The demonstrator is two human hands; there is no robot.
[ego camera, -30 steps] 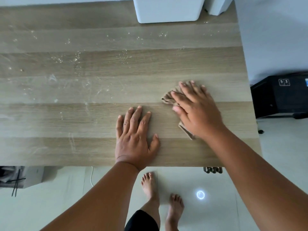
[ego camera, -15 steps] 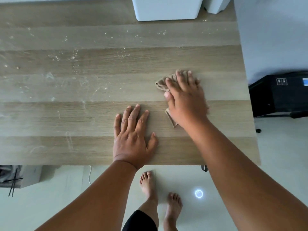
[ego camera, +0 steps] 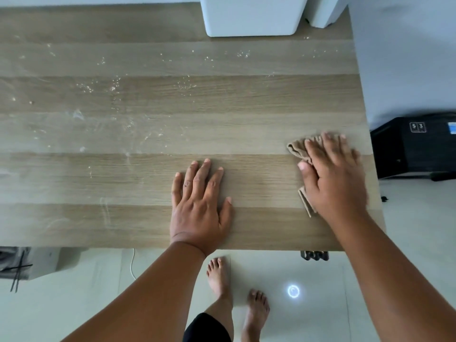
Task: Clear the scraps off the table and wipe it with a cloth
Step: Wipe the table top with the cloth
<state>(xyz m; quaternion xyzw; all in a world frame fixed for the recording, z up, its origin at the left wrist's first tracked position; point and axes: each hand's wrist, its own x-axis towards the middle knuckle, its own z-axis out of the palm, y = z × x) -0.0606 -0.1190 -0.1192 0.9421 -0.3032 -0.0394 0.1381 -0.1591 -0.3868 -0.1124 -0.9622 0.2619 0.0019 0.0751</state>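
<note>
A wooden table [ego camera: 222,99] fills the head view. Pale crumbs and smears [ego camera: 113,87] are scattered over its far and left parts. My right hand [ego camera: 333,178] presses flat on a crumpled tan cloth [ego camera: 297,148] near the table's right edge; most of the cloth is hidden under the palm, with folds showing at the fingertips and by the wrist. My left hand [ego camera: 199,206] lies flat on the wood near the front edge, fingers spread, holding nothing.
Two white containers [ego camera: 251,16] stand at the table's far edge. A black box [ego camera: 417,146] sits on the floor right of the table. My bare feet [ego camera: 219,277] stand on pale tiles below the front edge. A grey unit [ego camera: 27,262] sits lower left.
My right hand has slid the cloth to the right, from the table's middle to near its right edge. My left hand has stayed flat in the same place.
</note>
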